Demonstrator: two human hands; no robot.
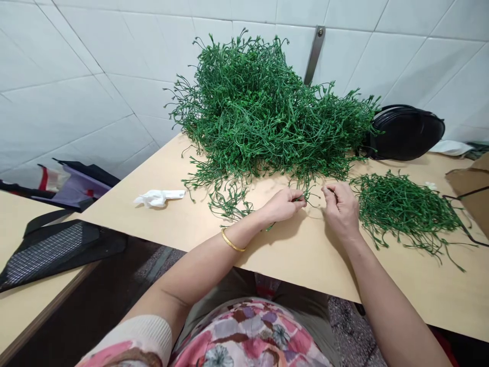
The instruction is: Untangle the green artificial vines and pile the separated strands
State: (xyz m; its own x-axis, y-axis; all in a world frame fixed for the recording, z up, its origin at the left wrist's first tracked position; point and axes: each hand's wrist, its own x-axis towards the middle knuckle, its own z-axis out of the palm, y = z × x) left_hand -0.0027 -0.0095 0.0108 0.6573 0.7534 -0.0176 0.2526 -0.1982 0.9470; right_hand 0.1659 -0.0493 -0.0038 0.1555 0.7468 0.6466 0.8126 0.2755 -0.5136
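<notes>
Both of my hands are near the middle of the table, just in front of a big heap of green artificial plant stems. My left hand pinches a thin green stem, part of which shows below the palm. A short gap away, my right hand is closed with thumb and finger pressed together; what it grips, if anything, is too small to make out. Thin stem tips show between the two hands. Left of them lies a small loose cluster of stems. A smaller flat pile of stems lies to the right.
A crumpled white tissue lies on the table's left part. Behind the right pile sit a black round bag and a cardboard box with a black strap. A metal bracket is on the tiled wall. Another table with a black bag stands left.
</notes>
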